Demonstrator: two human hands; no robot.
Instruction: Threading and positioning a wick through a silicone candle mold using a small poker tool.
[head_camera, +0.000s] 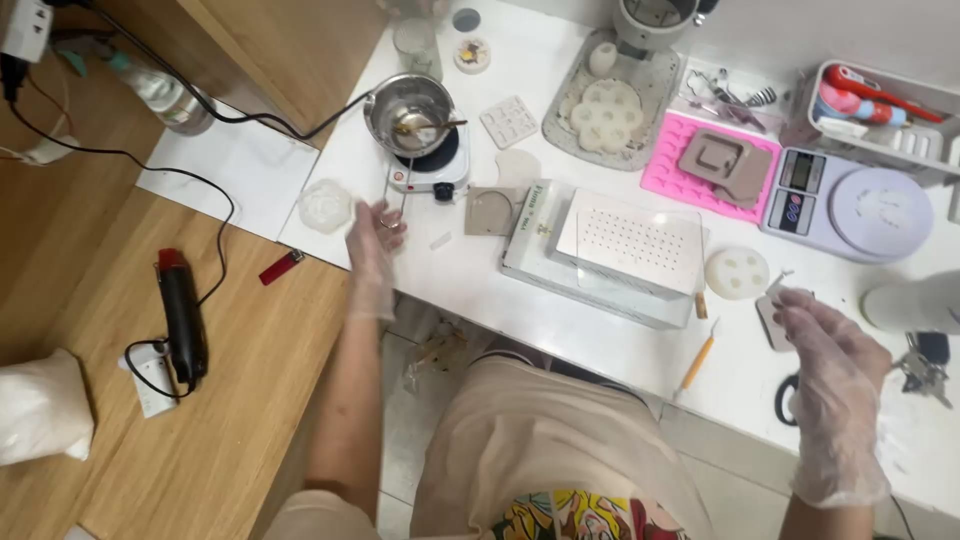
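My left hand (374, 240), in a thin clear glove, pinches the end of a wire handle (399, 196) that runs up to a steel pot (410, 112) sitting on a small white electric hotplate (432, 172). The pot holds a little liquid and a stick. My right hand (830, 355), also gloved, hovers over the white table (600, 335) at the right. Its fingertips hold a small pale flat piece (778, 292) just right of a round white silicone mould (737, 272).
A white box with a perforated lid (620, 250), a pink mould tray (700, 165), a digital scale (850, 205), a flower-shaped mould (605, 112) and a craft knife (698, 362) crowd the table. A heat gun (183, 315) and red lighter (282, 267) lie on the wood floor at left.
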